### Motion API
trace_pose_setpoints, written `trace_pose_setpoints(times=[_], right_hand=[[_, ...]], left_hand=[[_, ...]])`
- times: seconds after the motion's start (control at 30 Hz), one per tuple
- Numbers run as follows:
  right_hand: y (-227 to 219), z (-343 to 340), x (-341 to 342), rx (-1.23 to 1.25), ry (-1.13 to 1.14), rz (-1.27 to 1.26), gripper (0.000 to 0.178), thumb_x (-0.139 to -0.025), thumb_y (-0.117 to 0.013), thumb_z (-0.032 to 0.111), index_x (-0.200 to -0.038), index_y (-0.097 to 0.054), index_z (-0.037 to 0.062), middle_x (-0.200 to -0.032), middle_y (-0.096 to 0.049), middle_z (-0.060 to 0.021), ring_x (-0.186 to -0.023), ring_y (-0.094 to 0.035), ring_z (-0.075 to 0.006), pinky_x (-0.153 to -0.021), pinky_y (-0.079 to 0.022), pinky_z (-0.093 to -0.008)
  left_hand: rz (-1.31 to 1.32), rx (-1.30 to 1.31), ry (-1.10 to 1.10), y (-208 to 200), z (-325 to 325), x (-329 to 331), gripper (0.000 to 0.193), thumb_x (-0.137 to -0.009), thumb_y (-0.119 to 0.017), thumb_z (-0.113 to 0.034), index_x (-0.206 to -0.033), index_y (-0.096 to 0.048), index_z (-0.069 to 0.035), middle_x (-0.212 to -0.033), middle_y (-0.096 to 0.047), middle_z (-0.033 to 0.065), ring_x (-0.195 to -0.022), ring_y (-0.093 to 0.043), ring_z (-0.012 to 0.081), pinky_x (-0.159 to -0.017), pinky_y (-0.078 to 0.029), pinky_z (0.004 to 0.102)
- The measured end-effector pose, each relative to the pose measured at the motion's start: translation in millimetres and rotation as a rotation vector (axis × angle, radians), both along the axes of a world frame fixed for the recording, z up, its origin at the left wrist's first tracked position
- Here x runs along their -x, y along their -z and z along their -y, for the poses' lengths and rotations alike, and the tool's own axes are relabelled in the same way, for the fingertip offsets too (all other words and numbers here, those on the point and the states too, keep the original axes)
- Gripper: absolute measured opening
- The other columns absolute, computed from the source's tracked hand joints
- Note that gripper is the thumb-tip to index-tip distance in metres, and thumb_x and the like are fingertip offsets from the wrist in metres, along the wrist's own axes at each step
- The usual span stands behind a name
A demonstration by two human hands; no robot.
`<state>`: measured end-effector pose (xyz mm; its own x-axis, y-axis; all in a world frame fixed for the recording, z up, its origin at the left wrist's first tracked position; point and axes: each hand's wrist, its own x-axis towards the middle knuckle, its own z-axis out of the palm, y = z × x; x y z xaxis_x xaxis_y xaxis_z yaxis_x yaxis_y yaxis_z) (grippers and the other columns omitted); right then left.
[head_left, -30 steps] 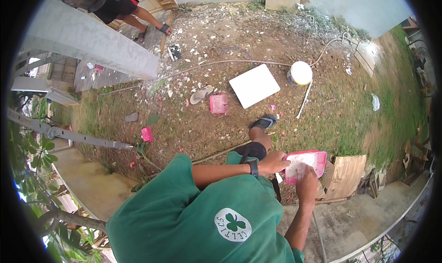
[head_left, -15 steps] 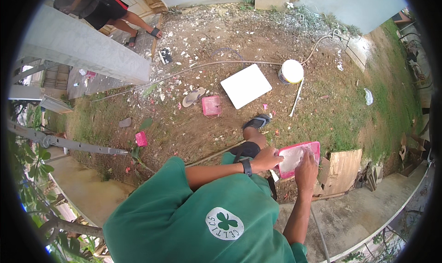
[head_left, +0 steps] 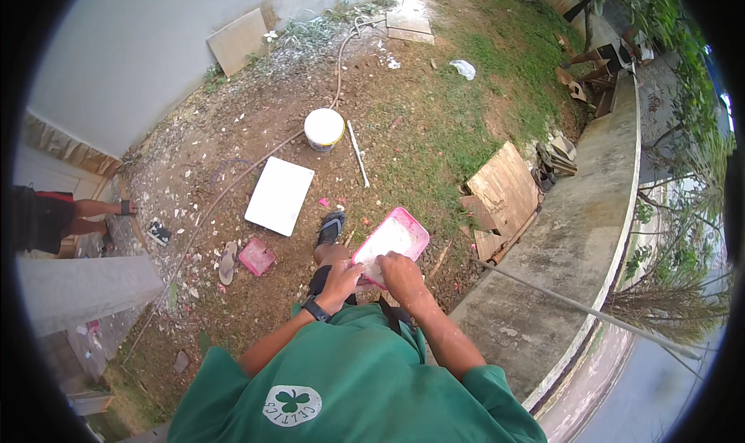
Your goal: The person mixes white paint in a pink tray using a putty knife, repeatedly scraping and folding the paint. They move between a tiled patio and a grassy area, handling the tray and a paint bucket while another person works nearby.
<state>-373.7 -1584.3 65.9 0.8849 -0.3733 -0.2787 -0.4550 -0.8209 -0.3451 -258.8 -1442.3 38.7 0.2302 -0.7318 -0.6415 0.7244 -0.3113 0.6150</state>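
Note:
A shallow pink tray (head_left: 417, 230), its inside smeared with whitish material, is tilted in front of me above my bent leg. My left hand (head_left: 341, 282) wears a dark wristband and is closed on the tray's near left edge. My right hand (head_left: 403, 278) reaches over the near end of the tray, its fingers curled down against the whitish inside. Whether those fingers pinch a small tool or only touch the surface is hidden. Pale specks dot the right forearm.
On the dirt ahead are a white-topped bucket (head_left: 323, 126), a white rectangular panel (head_left: 279, 196), a white stick (head_left: 358, 154), a hose (head_left: 209, 218) and a smaller pink container (head_left: 256, 257). Worn boards (head_left: 504, 191) lie right. A person (head_left: 85, 210) stands far left; another (head_left: 609, 59) is far right.
My view has swung to the right, so the ground objects shift left in the picture. The pink tray stays in my left hand, and my right hand has moved toward its near end.

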Motion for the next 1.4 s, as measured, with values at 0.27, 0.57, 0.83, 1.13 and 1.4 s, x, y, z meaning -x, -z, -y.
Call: trace_pose_setpoints(times=[0.27,0.57,0.83,1.13,1.4], right_hand=[[10,15,21,-0.043,-0.031,0.082,0.015,-0.086,-0.065,0.008,-0.099,-0.07,0.002,-0.092,-0.07,-0.0194,-0.086,-0.072,-0.0382,-0.076,-0.058,-0.0493],[10,4,21,-0.017,0.047,0.076,0.011,-0.087,-0.065,0.011,-0.095,-0.068,0.004,-0.09,-0.07,-0.0192,-0.085,-0.073,-0.0372,-0.074,-0.06,-0.048],[-14,36,20,-0.029,0.202,0.169,0.017,-0.084,-0.062,0.003,-0.096,-0.074,0.0022,-0.084,-0.072,-0.0229,-0.086,-0.071,-0.0418,-0.078,-0.056,-0.0528],[-21,53,17,-0.044,0.224,0.278,0.019,-0.086,-0.064,0.004,-0.104,-0.07,0.0005,-0.094,-0.068,-0.0216,-0.095,-0.068,-0.0418,-0.083,-0.055,-0.0513],[-35,36,26,0.081,0.312,0.273,0.016,-0.09,-0.064,0.014,-0.101,-0.069,0.0041,-0.103,-0.067,-0.0184,-0.099,-0.07,-0.0376,-0.08,-0.059,-0.0499]], left_hand=[[0.013,-0.013,0.11,-3,10,0,0.038,-0.106,-0.047,-0.014,-0.137,-0.055,0.006,-0.131,-0.064,0.0165,-0.118,-0.068,0.0302,-0.103,-0.058,0.0479],[0.032,-0.001,0.211,-2,17,-9,0.036,-0.106,-0.049,-0.016,-0.134,-0.056,0.006,-0.127,-0.065,0.016,-0.115,-0.069,0.0302,-0.101,-0.059,0.0498],[0.063,0.005,0.236,-16,24,-20,0.041,-0.106,-0.048,-0.016,-0.14,-0.052,0.006,-0.132,-0.065,0.0175,-0.119,-0.068,0.0308,-0.102,-0.058,0.0486],[0.132,0.045,0.295,-40,33,-27,0.037,-0.108,-0.048,-0.018,-0.136,-0.054,0.006,-0.127,-0.067,0.019,-0.115,-0.07,0.0303,-0.103,-0.058,0.0477],[0.17,0.028,0.356,-41,50,-25,0.038,-0.108,-0.051,-0.019,-0.135,-0.054,0.007,-0.126,-0.067,0.0187,-0.114,-0.07,0.0307,-0.102,-0.058,0.0484]])
